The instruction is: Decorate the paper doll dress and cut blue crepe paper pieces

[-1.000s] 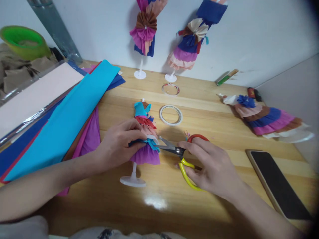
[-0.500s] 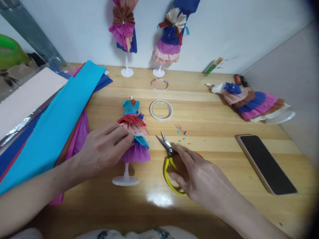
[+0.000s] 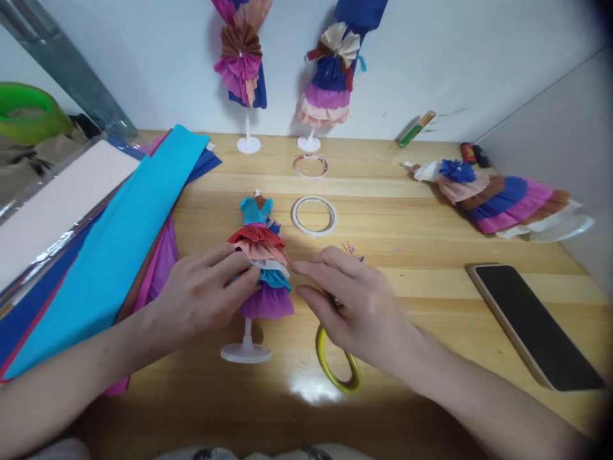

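Note:
A small doll form in a layered crepe-paper dress (image 3: 261, 255) stands on a white round base (image 3: 246, 352) on the wooden table (image 3: 412, 300). My left hand (image 3: 204, 297) grips the dress at its teal and purple layers from the left. Just right of the dress, my right hand (image 3: 352, 306) hovers with its fingers apart and its fingertips close to the skirt. It holds nothing. Scissors with a yellow handle (image 3: 338, 364) lie on the table under that hand, mostly hidden by it.
Crepe-paper sheets (image 3: 110, 243) lie stacked at the left. Two tape rings (image 3: 315, 214) (image 3: 310, 165) sit behind the doll. Two dressed forms (image 3: 242, 64) (image 3: 330, 70) stand by the wall and another (image 3: 498, 198) lies at the right. A phone (image 3: 534, 326) rests at the right front.
My right hand has let go of the scissors, left them on the table and moved left toward the dress. My left hand has kept its hold on the dress.

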Demonstrator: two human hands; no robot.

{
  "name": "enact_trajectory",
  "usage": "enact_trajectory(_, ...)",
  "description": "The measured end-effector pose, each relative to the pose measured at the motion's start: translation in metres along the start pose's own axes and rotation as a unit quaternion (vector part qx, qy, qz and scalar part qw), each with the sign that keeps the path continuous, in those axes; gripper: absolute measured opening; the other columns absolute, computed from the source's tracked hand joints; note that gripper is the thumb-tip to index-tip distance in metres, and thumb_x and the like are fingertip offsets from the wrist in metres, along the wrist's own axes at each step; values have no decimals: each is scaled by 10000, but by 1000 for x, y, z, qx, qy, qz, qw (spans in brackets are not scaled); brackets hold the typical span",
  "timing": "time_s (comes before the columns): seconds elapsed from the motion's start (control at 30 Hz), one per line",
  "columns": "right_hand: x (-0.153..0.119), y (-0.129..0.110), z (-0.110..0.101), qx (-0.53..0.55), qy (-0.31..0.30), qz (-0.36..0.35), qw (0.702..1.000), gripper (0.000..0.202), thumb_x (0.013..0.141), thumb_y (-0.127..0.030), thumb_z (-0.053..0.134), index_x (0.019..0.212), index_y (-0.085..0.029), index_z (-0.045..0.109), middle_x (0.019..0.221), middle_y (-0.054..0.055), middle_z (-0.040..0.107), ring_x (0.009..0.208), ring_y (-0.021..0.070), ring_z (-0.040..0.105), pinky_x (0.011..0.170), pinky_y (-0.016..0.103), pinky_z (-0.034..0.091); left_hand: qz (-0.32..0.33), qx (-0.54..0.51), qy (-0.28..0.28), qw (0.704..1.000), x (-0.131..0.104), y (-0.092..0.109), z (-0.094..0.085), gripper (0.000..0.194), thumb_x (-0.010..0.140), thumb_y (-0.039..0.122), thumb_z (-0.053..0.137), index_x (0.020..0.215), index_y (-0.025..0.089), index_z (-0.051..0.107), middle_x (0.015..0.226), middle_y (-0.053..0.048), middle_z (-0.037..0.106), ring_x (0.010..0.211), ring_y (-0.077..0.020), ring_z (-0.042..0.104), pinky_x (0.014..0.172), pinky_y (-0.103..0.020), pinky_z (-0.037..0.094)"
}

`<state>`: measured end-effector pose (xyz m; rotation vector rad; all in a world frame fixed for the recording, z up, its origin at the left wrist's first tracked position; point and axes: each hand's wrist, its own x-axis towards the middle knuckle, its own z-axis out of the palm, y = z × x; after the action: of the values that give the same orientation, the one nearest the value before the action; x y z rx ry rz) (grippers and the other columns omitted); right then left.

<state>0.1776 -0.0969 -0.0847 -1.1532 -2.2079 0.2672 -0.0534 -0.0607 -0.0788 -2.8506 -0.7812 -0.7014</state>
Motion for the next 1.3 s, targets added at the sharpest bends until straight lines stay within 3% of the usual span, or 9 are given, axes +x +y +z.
enact_trajectory(0.13, 23, 4, 19, 115, -14, -4, 993, 225, 867, -101, 498, 1007, -182, 654, 876, 67, 613, 794, 159, 593, 656, 268, 493, 75, 74, 13, 994, 4, 0, -3, 172, 897, 73, 453, 836, 162, 588, 704, -31, 635, 696, -153, 607, 610, -268, 530)
enact_trajectory(0.3, 27, 7, 28, 116, -50, 24, 992, 170, 853, -115, 510, 876, -169, 670, 822, 50, 582, 741, 147, 569, 632, 257, 469, 88, 97, 30, 991, 3, 0, -2, 182, 896, 79, 451, 863, 180, 599, 676, -10, 621, 669, -144, 600, 585, -260, 524)
enact_trajectory(0.47, 25, 9, 29, 127, -24, 21, 991, 189, 862, -102, 492, 820, -161, 667, 794, 47, 585, 717, 139, 574, 626, 249, 472, 77, 100, 67, 990, -5, 1, 2, 180, 863, 85, 515, 982, 175, 616, 793, -42, 656, 759, -176, 624, 599, -279, 521)
enact_trajectory(0.6, 27, 9, 30, 146, 10, 5, 989, 195, 860, -75, 497, 836, -157, 672, 774, 45, 612, 691, 131, 578, 612, 240, 468, 77, 123, 61, 988, -8, 1, 2, 220, 876, 91, 503, 1056, 160, 610, 851, -61, 677, 765, -177, 634, 596, -280, 517)
enact_trajectory(0.8, 27, 7, 28, 162, 14, 20, 986, 243, 877, -112, 502, 1027, -197, 673, 773, 27, 639, 659, 127, 579, 583, 233, 467, 66, 96, 60, 991, -10, 0, 2, 283, 878, 102, 505, 1132, 188, 594, 845, -48, 676, 743, -165, 640, 602, -269, 512)
enact_trajectory(1.0, 26, 4, 25, 161, 40, 9, 986, 236, 880, -116, 497, 1015, -189, 676, 844, 58, 653, 719, 132, 601, 618, 243, 495, 51, 97, 59, 992, -2, 1, 0, 192, 871, 89, 517, 1019, 187, 591, 733, -11, 655, 655, -143, 625, 550, -243, 491)
enact_trajectory(1.17, 25, 1, 25, 147, 31, -12, 989, 185, 856, -165, 567, 1013, -175, 663, 852, 58, 630, 764, 149, 598, 668, 269, 509, 2, 59, 65, 996, -1, 4, 3, 127, 869, 147, 569, 994, 173, 569, 769, -12, 657, 681, -139, 634, 562, -247, 513)
enact_trajectory(1.3, 23, 1, 30, 92, 7, -15, 996, 132, 862, -180, 538, 815, -156, 659, 786, 53, 599, 683, 136, 555, 586, 245, 462, -17, 32, 64, 997, -3, 6, 7, 76, 875, 172, 582, 949, 174, 565, 742, -5, 624, 633, -131, 610, 531, -252, 491)
